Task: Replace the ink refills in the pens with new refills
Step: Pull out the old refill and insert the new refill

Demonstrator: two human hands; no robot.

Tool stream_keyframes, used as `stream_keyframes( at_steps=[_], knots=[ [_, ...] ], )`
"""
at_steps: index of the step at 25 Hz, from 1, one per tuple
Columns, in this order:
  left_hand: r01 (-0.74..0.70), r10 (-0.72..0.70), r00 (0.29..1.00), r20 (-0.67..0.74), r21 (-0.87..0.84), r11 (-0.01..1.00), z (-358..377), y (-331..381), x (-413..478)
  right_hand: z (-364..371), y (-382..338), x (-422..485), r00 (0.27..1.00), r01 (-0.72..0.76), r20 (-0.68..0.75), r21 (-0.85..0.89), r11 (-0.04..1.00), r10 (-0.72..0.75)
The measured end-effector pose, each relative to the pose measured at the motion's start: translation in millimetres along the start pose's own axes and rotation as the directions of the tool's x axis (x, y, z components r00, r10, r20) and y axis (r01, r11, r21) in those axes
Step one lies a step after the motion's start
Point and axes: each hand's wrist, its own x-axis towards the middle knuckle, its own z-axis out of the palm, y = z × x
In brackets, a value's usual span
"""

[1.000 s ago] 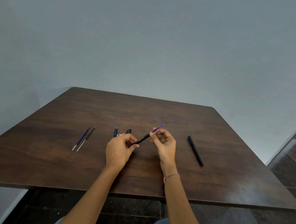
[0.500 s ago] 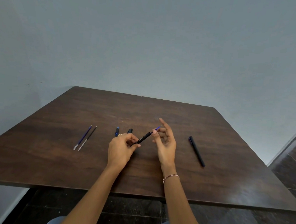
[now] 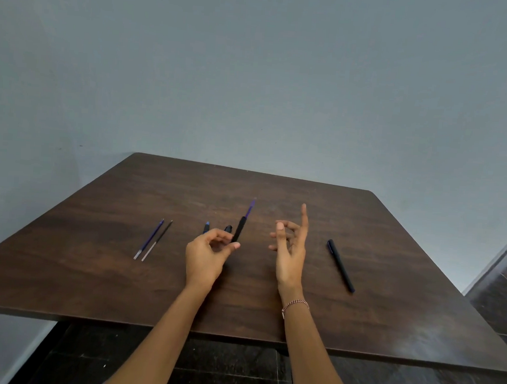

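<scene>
Head view: left hand [image 3: 207, 256] pinched the black barrel [image 3: 239, 229] by its near end over the table's [image 3: 391, 261] middle, purple refill [image 3: 250, 208] poking out the far end, right hand [image 3: 290, 248] splayed, empty; refill looked light, thin, bendy, best pinched close to the barrel.

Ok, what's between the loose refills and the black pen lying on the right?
Head view: a blue pen piece, a black piece, the left hand gripping a pen barrel, and the empty right hand.
</scene>
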Motion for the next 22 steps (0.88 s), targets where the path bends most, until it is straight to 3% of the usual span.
stream_keyframes(
  at_steps=[4, 7, 14, 18, 22],
  knots=[
    [0.104, -0.106, 0.99, -0.091, -0.027, 0.994, -23, -5, 11, 0, 3, 1, 1.0, -0.024, 0.002, -0.011, 1.0, 0.024],
    [0.116, -0.109, 0.982, -0.152, 0.037, 0.993, -40, -11, 16, -1, 9, 2, 0.999, -0.053, 0.006, -0.043, 0.998, 0.053],
    [0.103, -0.096, 0.988, -0.123, 0.057, 0.993, -46, -17, 14, 1, 13, 2, 1.0, -0.028, -0.003, -0.277, 0.96, 0.028],
    [0.087, -0.081, 0.992, -0.096, 0.059, 0.994, -45, -17, 13, 17, 6, 3, 0.999, 0.047, 0.04, -0.562, 0.826, -0.03],
    [0.113, -0.109, 0.989, -0.103, 0.032, 0.993, -45, -15, 14, 63, -3, 12, 0.968, 0.216, 0.245, -0.702, 0.679, -0.055]
  ],
)
